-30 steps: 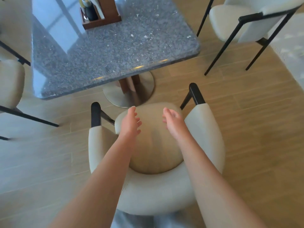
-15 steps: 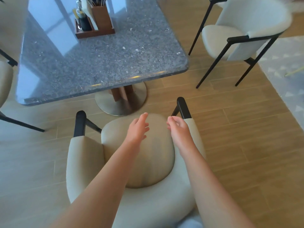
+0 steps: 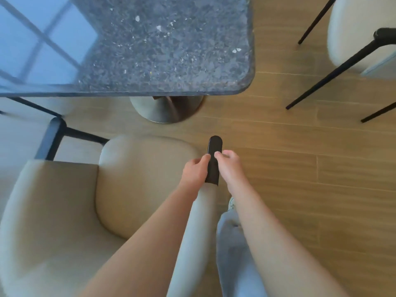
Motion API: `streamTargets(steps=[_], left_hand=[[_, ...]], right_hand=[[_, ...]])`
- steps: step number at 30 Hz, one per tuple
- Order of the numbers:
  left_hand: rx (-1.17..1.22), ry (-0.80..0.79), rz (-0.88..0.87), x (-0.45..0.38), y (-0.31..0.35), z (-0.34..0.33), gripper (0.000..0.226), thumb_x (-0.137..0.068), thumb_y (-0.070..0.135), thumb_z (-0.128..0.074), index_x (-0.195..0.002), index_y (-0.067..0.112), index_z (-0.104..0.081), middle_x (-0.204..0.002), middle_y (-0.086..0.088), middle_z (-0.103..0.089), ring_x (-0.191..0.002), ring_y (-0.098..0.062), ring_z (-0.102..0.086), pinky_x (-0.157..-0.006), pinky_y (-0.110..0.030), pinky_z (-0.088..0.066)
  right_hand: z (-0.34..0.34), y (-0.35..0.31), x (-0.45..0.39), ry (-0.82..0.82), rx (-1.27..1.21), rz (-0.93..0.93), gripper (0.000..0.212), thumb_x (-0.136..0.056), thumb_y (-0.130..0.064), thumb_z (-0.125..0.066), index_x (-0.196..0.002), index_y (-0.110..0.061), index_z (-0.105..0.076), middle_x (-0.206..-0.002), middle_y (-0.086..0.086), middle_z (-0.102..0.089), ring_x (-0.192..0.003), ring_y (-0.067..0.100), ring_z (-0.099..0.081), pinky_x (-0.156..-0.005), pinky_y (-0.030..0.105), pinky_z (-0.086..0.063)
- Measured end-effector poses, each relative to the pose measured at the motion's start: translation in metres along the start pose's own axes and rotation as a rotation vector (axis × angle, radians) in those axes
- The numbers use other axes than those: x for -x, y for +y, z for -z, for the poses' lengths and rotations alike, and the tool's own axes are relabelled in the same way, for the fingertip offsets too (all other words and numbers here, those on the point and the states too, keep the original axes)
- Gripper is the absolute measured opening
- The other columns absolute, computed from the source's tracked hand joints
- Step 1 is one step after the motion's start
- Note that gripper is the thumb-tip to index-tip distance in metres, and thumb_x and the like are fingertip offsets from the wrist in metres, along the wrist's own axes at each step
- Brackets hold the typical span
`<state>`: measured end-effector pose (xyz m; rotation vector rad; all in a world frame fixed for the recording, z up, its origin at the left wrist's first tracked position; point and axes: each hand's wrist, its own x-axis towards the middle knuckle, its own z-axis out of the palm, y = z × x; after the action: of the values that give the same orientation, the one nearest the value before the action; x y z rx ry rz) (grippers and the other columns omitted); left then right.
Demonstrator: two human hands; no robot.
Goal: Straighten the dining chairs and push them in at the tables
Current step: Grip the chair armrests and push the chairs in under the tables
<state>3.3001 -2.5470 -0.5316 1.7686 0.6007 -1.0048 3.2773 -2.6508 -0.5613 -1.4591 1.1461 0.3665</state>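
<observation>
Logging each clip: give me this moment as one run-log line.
phase: gripping chair | left hand: on black armrest tip | right hand: same armrest | chair: not under table

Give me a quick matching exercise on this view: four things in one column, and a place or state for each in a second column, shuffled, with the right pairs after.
Things:
1. left hand
2. right hand
3. table top
4. second chair

Places or states:
A. upper right, standing apart from the table
B. on the seat side of the black armrest tip
C. speckled grey stone, over a round metal base
D. on the floor side of the black armrest tip

Pairs: 1-B, 2-D, 3-C, 4-A
</observation>
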Motion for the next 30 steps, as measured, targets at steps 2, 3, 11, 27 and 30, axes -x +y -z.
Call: streamTargets(steps=[2,3,11,27,30], left_hand=[[0.004,0.041,0.021,-0.005,0.01,-0.006,0.03,-0.095,0.047,-0.053,-0.078,0.023,-0.06,-0.11,-0.013,-0.071,-0.106,-0.03,-0.068,-0.081,-0.034,-0.05],[0.01,0.051,0.037,-0.008,0.012,-0.007,0.029,-0.095,0.047,-0.054,-0.078,0.023,-0.06,-0.114,-0.015,-0.07,-0.107,-0.031,-0.068,-0.086,-0.036,-0.052],[-0.072,0.024,0.12,-0.038,0.012,-0.025,0.031,-0.097,0.042,-0.057,-0.098,0.014,-0.069,-0.103,-0.012,-0.072,-0.092,-0.027,-0.069,-0.083,-0.039,-0.056],[0.046,0.121,0.139,-0.072,0.04,-0.003,0.032,-0.094,0.039,-0.067,-0.101,0.008,-0.073,-0.081,-0.005,-0.068,-0.07,-0.02,-0.064,-0.072,-0.032,-0.057],[0.046,0.144,0.121,-0.081,0.047,0.005,0.031,-0.095,0.039,-0.065,-0.093,0.009,-0.072,-0.076,-0.004,-0.064,-0.067,-0.02,-0.061,-0.069,-0.031,-0.053]], right_hand=[[0.004,-0.002,-0.008,-0.027,0.011,-0.03,0.035,-0.096,-0.029,-0.058,-0.128,-0.015,-0.055,-0.101,-0.003,-0.056,-0.097,0.02,-0.055,-0.082,0.029,-0.039],[0.006,-0.001,-0.012,-0.038,0.015,-0.049,0.037,-0.096,-0.03,-0.058,-0.129,-0.015,-0.055,-0.104,-0.003,-0.058,-0.099,0.02,-0.056,-0.083,0.029,-0.039],[-0.007,0.016,-0.034,-0.137,0.088,-0.098,0.046,-0.089,-0.045,-0.062,-0.128,-0.021,-0.06,-0.118,0.004,-0.071,-0.105,0.026,-0.068,-0.096,0.045,-0.054],[-0.029,-0.03,-0.054,-0.11,0.233,0.035,0.028,-0.094,-0.042,-0.06,-0.11,-0.021,-0.068,-0.103,0.006,-0.072,-0.094,0.031,-0.067,-0.087,0.043,-0.055],[-0.036,-0.042,-0.06,-0.135,0.259,0.055,0.025,-0.097,-0.039,-0.059,-0.11,-0.02,-0.068,-0.094,0.003,-0.068,-0.092,0.029,-0.066,-0.085,0.04,-0.055]])
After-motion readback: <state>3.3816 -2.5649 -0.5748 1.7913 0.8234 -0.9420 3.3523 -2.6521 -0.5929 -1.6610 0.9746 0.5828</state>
